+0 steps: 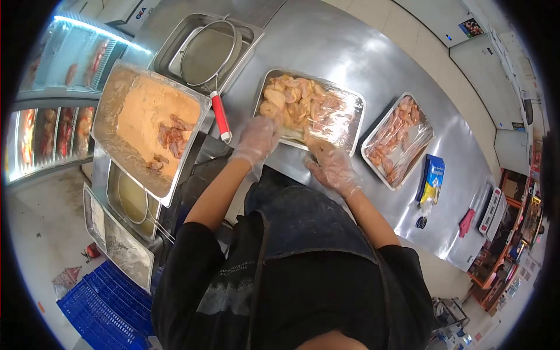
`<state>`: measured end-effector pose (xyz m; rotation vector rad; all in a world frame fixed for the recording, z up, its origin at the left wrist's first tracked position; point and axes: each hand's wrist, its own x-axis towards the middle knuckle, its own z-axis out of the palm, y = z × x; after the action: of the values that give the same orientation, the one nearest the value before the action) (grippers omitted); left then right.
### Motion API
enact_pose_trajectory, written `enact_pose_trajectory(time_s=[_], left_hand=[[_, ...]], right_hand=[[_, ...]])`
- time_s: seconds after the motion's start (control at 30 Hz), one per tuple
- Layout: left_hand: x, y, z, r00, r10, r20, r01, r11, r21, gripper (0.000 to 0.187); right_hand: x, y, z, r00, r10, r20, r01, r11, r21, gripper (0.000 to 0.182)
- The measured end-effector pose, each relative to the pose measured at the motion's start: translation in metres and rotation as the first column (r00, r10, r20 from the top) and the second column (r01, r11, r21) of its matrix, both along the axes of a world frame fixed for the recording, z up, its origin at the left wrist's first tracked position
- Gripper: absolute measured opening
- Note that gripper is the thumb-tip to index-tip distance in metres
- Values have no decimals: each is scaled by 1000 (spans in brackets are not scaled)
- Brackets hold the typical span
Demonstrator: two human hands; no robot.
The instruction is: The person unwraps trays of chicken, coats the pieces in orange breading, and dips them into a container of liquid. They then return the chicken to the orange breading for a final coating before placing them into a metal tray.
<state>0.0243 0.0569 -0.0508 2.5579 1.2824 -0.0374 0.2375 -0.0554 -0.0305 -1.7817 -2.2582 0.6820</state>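
Observation:
A metal tray of raw chicken pieces lies on the steel table in front of me. Clear plastic wrap shines over its right part, while the chicken at its left looks uncovered. My left hand, in a clear glove, is at the tray's near left corner. Its fingers curl in over the chicken, and what they grip is hidden. My right hand, also gloved, rests at the near edge, thumb and fingers apart, the fingertips against the tray's contents.
A second wrapped tray of meat lies to the right, beside a blue-yellow packet. To the left stand a deep pan of orange batter with meat pieces, a red-handled strainer, a flour tray and blue crates.

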Motion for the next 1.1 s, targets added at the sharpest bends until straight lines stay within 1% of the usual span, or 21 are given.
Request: enact_pose_trajectory(time_s=[0.07, 0.1, 0.13, 0.2, 0.23, 0.27, 0.3, 0.33, 0.37, 0.4, 0.47, 0.5, 0.53, 0.6, 0.63, 0.67, 0.73, 0.77, 0.87, 0.97, 1.1], left_hand=[[6, 15, 7, 999, -40, 36, 44, 995, -94, 25], [12, 22, 10, 998, -53, 40, 57, 993, -99, 25], [20, 28, 12, 994, -110, 8, 110, 990, -88, 23], [29, 39, 0, 981, -191, -19, 189, 979, -80, 21], [31, 40, -16, 970, -243, -12, 243, 970, 6, 19], [33, 41, -32, 956, -294, -8, 293, 952, 93, 17], [34, 39, -30, 949, -316, -6, 316, 945, 91, 17], [33, 37, -28, 946, -323, -30, 323, 928, 186, 16], [33, 37, -25, 943, -329, -53, 330, 900, 285, 15], [29, 38, -22, 934, -354, -56, 354, 890, 286, 15], [18, 40, -19, 942, -322, 93, 272, 897, 348, 15], [15, 39, -20, 935, -341, 93, 291, 891, 348, 15], [14, 39, -22, 938, -327, 111, 272, 897, 350, 16], [15, 37, -23, 936, -322, 141, 257, 901, 350, 17], [14, 33, -23, 943, -277, 186, 211, 927, 309, 20], [12, 32, -22, 946, -231, 227, 167, 948, 270, 23], [8, 28, -36, 928, -230, 294, 126, 934, 335, 26], [5, 24, -42, 908, -215, 360, 65, 920, 385, 29], [4, 19, -43, 925, -143, 351, 39, 957, 287, 28], [7, 17, -38, 905, -86, 417, 6, 982, 189, 22], [6, 16, -44, 883, -63, 465, -38, 978, 204, 16]], right_hand=[[-11, 5, 2, 994, -89, 68, 93, 994, -62, 37], [-14, 11, 10, 996, -31, 82, 48, 977, -207, 46], [-19, 13, 10, 995, -45, 88, 63, 976, -210, 46], [-32, 16, 8, 998, 61, -9, -62, 985, -162, 53], [-40, 15, 7, 999, 38, -6, -38, 985, -166, 53], [-48, 16, 6, 999, -49, -3, 48, 987, -150, 54], [-55, 16, 4, 991, -135, -2, 133, 982, -135, 54], [-61, 15, 2, 975, -222, -6, 219, 968, -119, 55], [-65, 11, -3, 962, -271, -37, 273, 958, 82, 48], [-66, 10, -7, 954, -296, -40, 298, 951, 84, 48], [-66, 8, -12, 904, -425, 48, 417, 901, 115, 44], [-69, 10, 1, 910, -414, 31, 411, 909, 66, 35], [-72, 11, -2, 901, -433, 32, 430, 900, 68, 35], [-78, 11, -7, 985, -120, 125, 95, 977, 193, 27], [-87, 14, -6, 899, -436, -39, 435, 900, -43, 26], [-86, 15, -12, 892, -450, -39, 449, 893, -41, 26], [-74, 22, -42, 812, -415, 410, 498, 859, -116, 27], [-64, 23, -62, 770, -405, 493, 540, 825, -166, 32], [-40, 31, -41, 811, -439, 387, 503, 861, -77, 36], [-31, 42, -44, 771, -532, 349, 564, 826, 13, 35], [-34, 37, -23, 823, -422, 380, 491, 865, -105, 40]])
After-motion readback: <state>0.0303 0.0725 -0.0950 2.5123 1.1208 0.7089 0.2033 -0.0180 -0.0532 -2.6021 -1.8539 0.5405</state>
